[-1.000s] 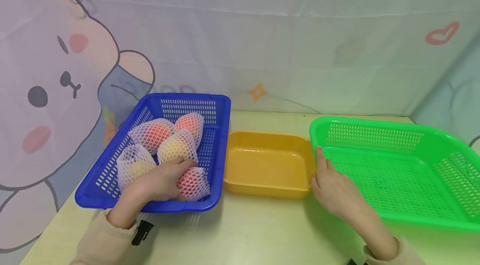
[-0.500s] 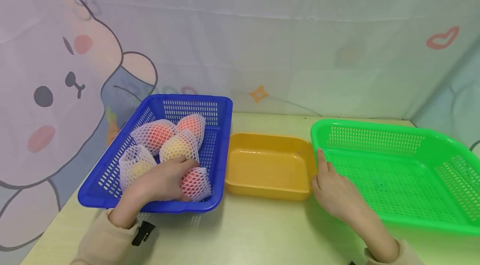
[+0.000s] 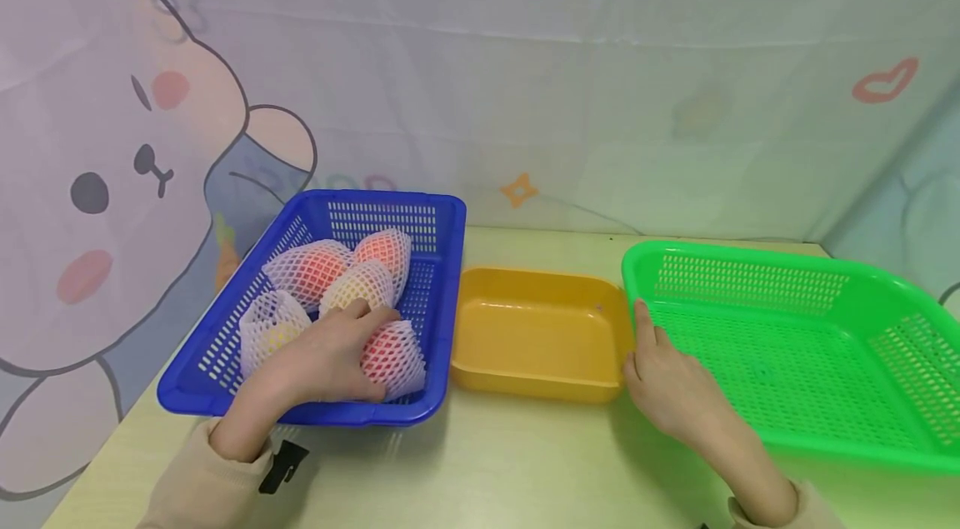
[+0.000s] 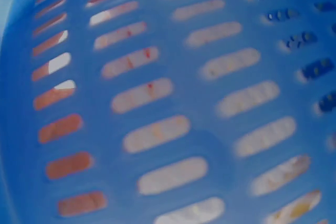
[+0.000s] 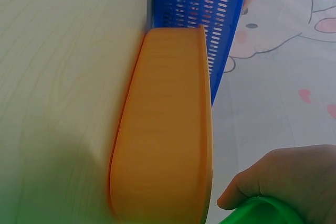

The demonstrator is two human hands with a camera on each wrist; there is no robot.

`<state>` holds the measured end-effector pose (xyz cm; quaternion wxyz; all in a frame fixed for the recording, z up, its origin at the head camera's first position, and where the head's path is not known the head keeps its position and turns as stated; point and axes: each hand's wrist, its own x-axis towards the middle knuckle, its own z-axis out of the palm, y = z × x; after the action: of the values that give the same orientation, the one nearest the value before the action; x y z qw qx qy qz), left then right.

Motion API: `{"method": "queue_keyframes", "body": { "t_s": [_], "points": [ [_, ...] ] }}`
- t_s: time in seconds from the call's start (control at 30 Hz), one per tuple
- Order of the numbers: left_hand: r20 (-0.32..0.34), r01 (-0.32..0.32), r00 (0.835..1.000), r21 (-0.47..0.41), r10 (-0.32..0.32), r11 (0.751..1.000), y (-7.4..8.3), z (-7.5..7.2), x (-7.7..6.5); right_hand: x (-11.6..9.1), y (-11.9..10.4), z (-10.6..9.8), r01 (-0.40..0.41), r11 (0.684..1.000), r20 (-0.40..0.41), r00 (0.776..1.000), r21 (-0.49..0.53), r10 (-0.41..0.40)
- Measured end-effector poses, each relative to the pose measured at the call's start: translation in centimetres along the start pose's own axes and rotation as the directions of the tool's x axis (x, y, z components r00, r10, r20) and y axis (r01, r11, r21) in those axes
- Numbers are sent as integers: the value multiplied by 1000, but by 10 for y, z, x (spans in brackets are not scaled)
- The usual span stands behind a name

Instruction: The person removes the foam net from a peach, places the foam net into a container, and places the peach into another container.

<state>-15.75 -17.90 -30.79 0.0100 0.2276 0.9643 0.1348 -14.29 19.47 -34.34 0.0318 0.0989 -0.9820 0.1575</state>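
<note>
Inside the blue basket (image 3: 450, 304), my left hand (image 3: 326, 358) grips a red fruit in a white foam net (image 3: 393, 358), thumb on its near side and fingers over the far side. Further netted fruits lie around it: a yellow one (image 3: 360, 287) just beyond the fingers, another yellow one (image 3: 273, 333) partly behind the hand, and two red ones (image 3: 318, 272) at the back. My right hand (image 3: 671, 383) holds the left rim of the green basket (image 3: 750, 379); its thumb lies outside the rim in the right wrist view. Only the blue slotted wall (image 4: 199, 129) fills the left wrist view.
A shallow orange tray (image 3: 536, 337) stands between the two baskets, close to both. All three are on a light wooden table (image 3: 517, 462). Behind them hangs a printed cloth (image 3: 600, 96) with a cartoon bear.
The red netted fruit has shifted up slightly in my left hand, and the thumb now shows along its near side. My right hand stays on the green rim. The head view has tilted a little.
</note>
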Motion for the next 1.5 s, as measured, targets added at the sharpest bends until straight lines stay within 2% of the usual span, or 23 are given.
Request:
{"method": "queue_keyframes", "body": {
  "t_s": [0.5,1.0,1.27,1.5],
  "points": [
    [-92,8,996,56,-3,998,5,-5,-4,2,0,2,16,1000,-20,1000,-10,-16],
    [-123,41,992,70,-32,997,8,-9,-7,2,-1,1,4,1000,-5,1000,-14,-4],
    [-115,52,992,23,-49,998,11,-11,-8,1,0,1,-7,1000,5,1000,-16,7],
    [-149,36,988,17,-33,999,14,-13,-9,1,0,1,-16,1000,16,1000,-13,16]
  ]
}}
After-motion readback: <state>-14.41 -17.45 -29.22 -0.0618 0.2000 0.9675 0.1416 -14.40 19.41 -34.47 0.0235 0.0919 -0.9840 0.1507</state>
